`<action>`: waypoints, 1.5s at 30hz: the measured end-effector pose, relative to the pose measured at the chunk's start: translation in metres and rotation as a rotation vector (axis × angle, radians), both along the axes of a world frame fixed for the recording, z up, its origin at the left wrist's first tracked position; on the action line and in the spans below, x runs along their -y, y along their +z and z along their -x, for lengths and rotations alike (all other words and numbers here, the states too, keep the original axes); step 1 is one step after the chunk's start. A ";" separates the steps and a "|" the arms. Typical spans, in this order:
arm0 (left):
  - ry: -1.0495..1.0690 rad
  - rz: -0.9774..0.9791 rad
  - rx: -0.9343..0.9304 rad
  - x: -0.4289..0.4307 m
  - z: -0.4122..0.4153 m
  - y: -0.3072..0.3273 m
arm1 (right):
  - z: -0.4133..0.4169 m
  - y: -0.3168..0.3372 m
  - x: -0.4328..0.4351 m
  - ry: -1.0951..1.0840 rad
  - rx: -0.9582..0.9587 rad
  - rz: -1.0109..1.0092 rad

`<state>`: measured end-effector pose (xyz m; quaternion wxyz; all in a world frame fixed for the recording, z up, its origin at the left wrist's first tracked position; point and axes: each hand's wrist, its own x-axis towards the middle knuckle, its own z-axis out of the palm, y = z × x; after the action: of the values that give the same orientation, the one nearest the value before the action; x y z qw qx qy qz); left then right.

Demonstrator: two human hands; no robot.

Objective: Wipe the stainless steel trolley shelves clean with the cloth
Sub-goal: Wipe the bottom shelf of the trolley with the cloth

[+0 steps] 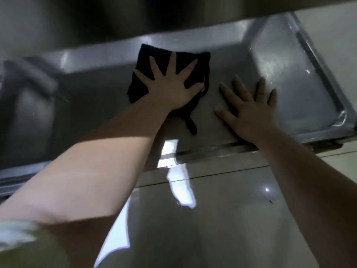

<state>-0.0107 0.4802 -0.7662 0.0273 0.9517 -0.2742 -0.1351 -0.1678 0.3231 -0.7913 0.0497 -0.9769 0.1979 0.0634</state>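
A dark cloth [146,55] lies spread on the lower stainless steel trolley shelf [286,80], near its far rim. My left hand [172,84] presses flat on the cloth with fingers spread wide. Beside it, my right hand [249,109] rests flat on the bare shelf surface, fingers straight, just right of the cloth. A strip of the cloth trails toward the shelf's front edge [212,149].
The upper trolley shelf [116,14] overhangs at the top of the view. A glossy tiled floor [222,219] with bright light reflections lies below the shelf's front edge. The shelf's raised right rim [316,70] borders the pale floor at the right.
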 end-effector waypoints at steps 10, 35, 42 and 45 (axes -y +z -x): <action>-0.084 -0.062 -0.011 -0.129 0.092 0.001 | -0.005 -0.002 -0.002 0.011 0.004 0.027; 0.056 0.083 0.151 -0.107 0.029 -0.016 | -0.011 0.010 -0.058 0.049 0.049 -0.041; 0.027 -0.009 0.192 -0.100 0.034 -0.012 | 0.033 0.019 0.054 -0.414 -0.098 -0.030; 0.014 -0.045 0.216 -0.091 0.042 -0.007 | 0.000 0.017 -0.028 -0.183 -0.054 -0.053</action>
<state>-0.0528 0.5708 -0.7730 -0.0228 0.9630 -0.2659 -0.0374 -0.1678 0.3508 -0.7741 0.0759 -0.9510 0.2858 0.0901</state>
